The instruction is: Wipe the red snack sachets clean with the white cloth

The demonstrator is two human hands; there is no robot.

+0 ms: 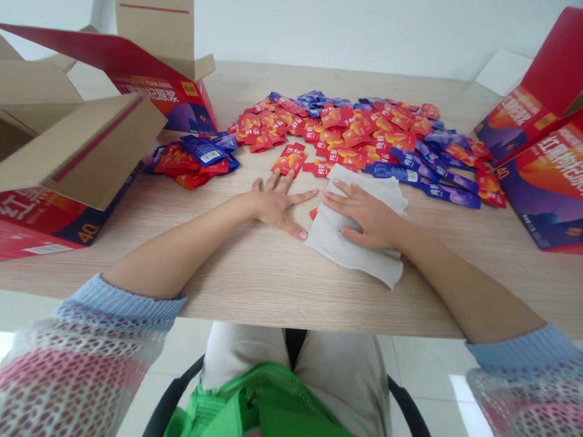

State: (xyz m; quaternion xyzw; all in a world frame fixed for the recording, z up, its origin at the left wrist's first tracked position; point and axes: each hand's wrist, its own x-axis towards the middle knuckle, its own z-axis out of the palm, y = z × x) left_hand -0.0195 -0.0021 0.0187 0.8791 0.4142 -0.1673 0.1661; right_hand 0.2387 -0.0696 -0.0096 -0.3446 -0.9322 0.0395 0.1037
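My left hand (pixel 281 204) rests on the table with its fingers spread, the fingertips touching the lower edge of a red sachet (pixel 290 160). Flat on a white cloth (pixel 361 259) lies my right hand (pixel 363 214), fingers stretched out and pressing it to the tabletop. A bit of red, perhaps a sachet's corner (pixel 313 213), peeks out at the cloth's left edge; the rest of it is hidden. Just beyond both hands spreads a large heap of red and blue sachets (pixel 352 128).
A smaller pile of sachets (pixel 193 161) lies left of my left hand. Open red cartons stand at the left: a near one (pixel 38 219) and a far one (pixel 157 96). More red and purple cartons (pixel 555 183) stand at the right. The wooden table's (pixel 269 300) front edge is close to my lap.
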